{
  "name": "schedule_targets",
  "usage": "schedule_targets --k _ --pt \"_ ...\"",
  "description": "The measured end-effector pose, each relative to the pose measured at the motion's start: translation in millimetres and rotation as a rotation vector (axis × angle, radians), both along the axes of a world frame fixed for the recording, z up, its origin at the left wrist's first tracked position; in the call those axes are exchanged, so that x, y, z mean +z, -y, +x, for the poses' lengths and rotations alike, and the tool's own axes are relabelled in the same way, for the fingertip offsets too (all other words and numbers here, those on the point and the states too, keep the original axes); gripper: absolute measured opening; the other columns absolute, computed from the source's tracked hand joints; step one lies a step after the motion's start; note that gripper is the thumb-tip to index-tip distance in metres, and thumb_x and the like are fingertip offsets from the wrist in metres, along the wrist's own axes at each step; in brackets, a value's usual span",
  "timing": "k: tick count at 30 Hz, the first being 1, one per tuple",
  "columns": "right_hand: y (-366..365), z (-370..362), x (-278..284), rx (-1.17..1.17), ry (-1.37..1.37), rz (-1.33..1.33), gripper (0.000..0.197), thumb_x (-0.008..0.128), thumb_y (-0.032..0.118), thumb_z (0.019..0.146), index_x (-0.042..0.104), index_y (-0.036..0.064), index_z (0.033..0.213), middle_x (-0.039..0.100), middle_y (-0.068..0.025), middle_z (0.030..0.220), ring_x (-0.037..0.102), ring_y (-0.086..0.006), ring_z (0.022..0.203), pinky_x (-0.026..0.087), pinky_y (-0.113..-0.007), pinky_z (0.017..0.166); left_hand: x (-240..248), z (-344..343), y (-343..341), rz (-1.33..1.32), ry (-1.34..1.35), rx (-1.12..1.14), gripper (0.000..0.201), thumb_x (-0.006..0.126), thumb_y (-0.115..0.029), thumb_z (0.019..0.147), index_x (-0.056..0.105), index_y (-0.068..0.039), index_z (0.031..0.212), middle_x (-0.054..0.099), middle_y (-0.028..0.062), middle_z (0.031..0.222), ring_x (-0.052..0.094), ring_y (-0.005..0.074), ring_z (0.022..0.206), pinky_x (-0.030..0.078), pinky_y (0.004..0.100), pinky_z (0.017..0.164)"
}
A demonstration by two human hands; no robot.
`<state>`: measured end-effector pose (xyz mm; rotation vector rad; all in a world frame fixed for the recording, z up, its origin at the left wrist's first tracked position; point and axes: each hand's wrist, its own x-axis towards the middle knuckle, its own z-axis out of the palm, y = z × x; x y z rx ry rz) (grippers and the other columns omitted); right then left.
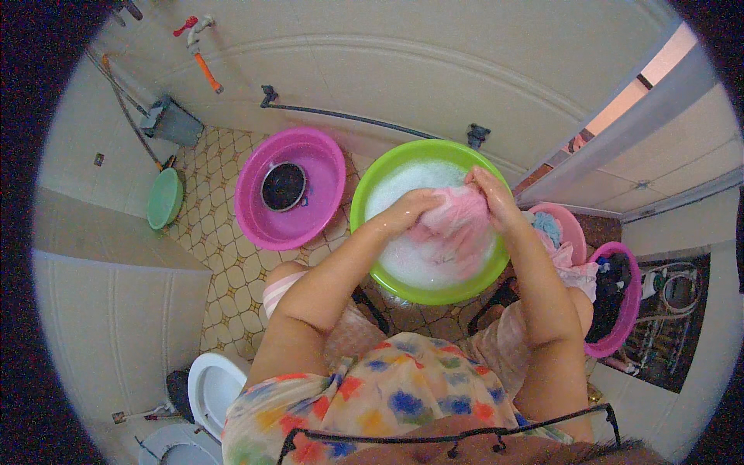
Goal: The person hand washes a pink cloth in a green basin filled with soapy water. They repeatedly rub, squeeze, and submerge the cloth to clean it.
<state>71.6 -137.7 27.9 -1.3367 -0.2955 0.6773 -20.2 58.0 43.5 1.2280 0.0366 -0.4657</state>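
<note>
Nearest the wearer, above the multicoloured patterned top (407, 387), a lime-green basin (435, 297) of white suds (399, 184) stands on the tiled floor. Over it, the left hand (415, 208) is closed, fingers curled, on one side of a wet pink cloth (457, 217); the right hand (494, 198) is likewise closed on the other. The cloth is bunched between them, its lower folds hanging to the suds. Fingertips are partly hidden. In this inspector's judgement, sound practice is to keep the grip inside the rim so drips fall back, work small sections, and shift hold evenly without stretching the fabric. Beyond, a magenta basin (329, 213) stands apart, left; a wall tap (203, 29) is farthest.
</note>
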Motion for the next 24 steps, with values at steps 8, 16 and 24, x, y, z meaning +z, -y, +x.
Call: schedule_targets --k 8,16,24 --pt "10.4 -9.2 -12.2 0.702 -0.024 -0.426 0.042 0.055 0.034 0.084 0.053 0.0057 0.115 0.055 -0.0048 0.110 0.053 -0.0137 0.094 0.045 -0.029 0.078 2.0 9.0 -26.7 -0.610 -0.345 0.401 0.034 0.050 -0.030 0.084 0.056 -0.004 0.105 0.060 0.0133 0.102 0.058 0.0283 0.093 0.048 0.0452 0.082" --pt "7.0 18.2 -45.5 -0.058 -0.292 0.171 0.042 0.056 0.022 0.082 0.047 0.0050 0.119 0.055 -0.0116 0.111 0.056 -0.0219 0.095 0.044 -0.035 0.083 -25.8 27.5 -20.0 0.068 -0.123 0.580 0.035 0.054 -0.021 0.083 0.051 -0.009 0.115 0.050 0.0152 0.117 0.056 0.0270 0.097 0.048 0.0404 0.082" --pt "-40.4 -3.2 -58.5 0.100 0.715 -0.658 0.037 0.056 0.022 0.080 0.053 0.0010 0.110 0.057 -0.0197 0.110 0.055 -0.0330 0.100 0.042 -0.041 0.085 -122.4 34.7 -19.6 1.286 0.645 0.266 0.053 0.060 -0.015 0.074 0.044 -0.013 0.125 0.047 0.0244 0.120 0.052 0.0368 0.103 0.043 0.0411 0.086"
